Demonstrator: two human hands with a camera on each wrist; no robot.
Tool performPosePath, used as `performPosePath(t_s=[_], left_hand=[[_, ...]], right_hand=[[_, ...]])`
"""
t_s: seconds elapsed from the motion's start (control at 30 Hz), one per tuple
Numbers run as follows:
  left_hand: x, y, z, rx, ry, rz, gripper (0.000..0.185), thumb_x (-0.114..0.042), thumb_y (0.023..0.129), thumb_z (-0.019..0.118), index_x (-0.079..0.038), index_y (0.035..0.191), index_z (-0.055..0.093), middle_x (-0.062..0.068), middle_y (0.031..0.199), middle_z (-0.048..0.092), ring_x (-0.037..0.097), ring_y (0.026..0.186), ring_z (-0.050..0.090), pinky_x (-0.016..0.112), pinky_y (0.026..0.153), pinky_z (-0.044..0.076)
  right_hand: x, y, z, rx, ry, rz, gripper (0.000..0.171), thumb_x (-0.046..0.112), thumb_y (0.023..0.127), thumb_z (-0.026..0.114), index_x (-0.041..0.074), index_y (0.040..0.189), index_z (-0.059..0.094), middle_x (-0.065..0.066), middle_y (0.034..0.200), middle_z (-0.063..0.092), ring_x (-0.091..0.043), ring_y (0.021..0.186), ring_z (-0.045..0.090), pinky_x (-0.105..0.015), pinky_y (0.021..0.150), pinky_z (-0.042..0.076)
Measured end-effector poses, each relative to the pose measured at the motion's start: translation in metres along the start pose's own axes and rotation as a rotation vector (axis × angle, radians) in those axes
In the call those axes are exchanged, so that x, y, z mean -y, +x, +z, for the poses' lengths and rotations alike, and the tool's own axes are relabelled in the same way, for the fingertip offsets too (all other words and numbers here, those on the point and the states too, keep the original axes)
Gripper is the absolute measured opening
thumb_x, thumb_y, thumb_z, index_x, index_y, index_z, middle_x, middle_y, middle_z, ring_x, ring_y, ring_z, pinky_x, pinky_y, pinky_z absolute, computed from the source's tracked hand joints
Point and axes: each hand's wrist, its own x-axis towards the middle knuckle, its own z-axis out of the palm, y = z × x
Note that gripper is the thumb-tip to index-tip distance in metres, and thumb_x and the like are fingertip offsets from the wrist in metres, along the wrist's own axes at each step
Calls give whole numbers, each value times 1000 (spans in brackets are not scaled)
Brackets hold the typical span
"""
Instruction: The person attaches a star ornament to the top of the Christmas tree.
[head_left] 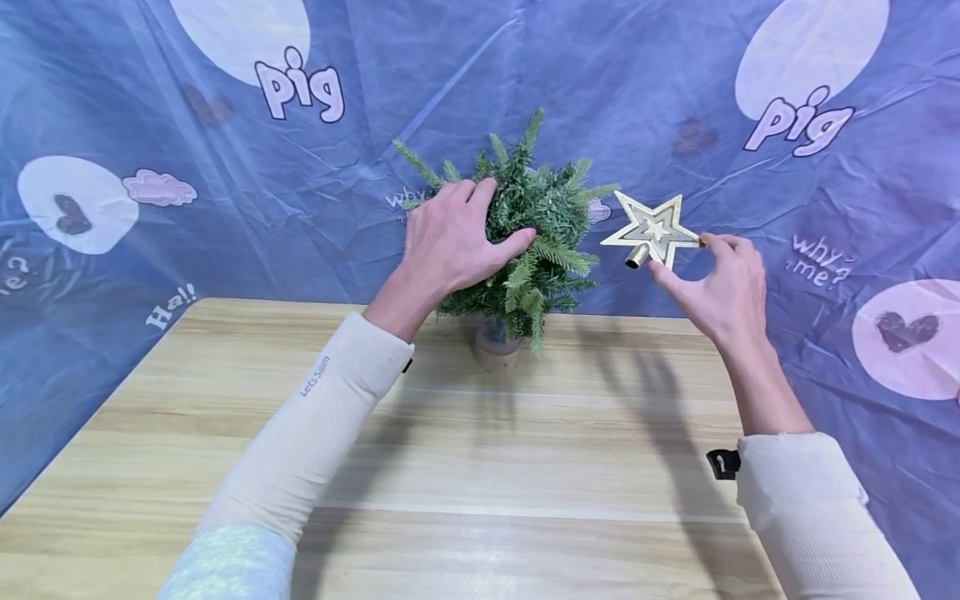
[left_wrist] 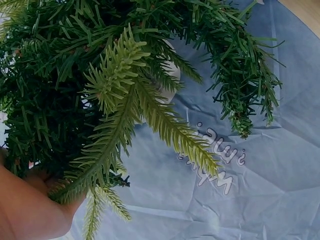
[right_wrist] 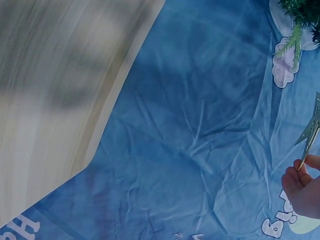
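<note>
A small pot [head_left: 497,348] is standing on the wooden table [head_left: 465,467] near its far edge, and the artificial tree [head_left: 543,217] is rising upright out of it; branches are hanging over the rim, so whatever else the pot may be holding is too hidden to tell. The left hand [head_left: 457,237] is gripping the tree's foliage from the side, its thumb lying across the front and pointing away from the fingers, while green sprigs are covering the fingertips. The right hand [head_left: 723,292] is pinching the gold star [head_left: 655,227] between thumb and fingers at two of its points, and is holding it in the air just to the right of the tree, well above the table. A short tube [head_left: 638,254] is sticking out from the star, its dark open end facing down and to the left; the inside is too dark to make out. Blue printed cloth [head_left: 570,67] is hanging behind the table, and pale sleeves [head_left: 322,433] are covering both forearms
</note>
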Motion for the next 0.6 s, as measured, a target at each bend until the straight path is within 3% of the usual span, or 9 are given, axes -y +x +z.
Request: performPosePath(t_s=[0.6], left_hand=[[-2, 3, -1, 18, 13, -10, 94, -84, 87, 37, -19, 156, 39, 5, 137, 58, 25, 116, 57, 42, 81, 52]], right_hand=[[28, 8, -6, -60, 82, -7, 80, 50, 82, 75, -3, 139, 58, -25, 137, 53, -43, 127, 47, -57, 107, 33]])
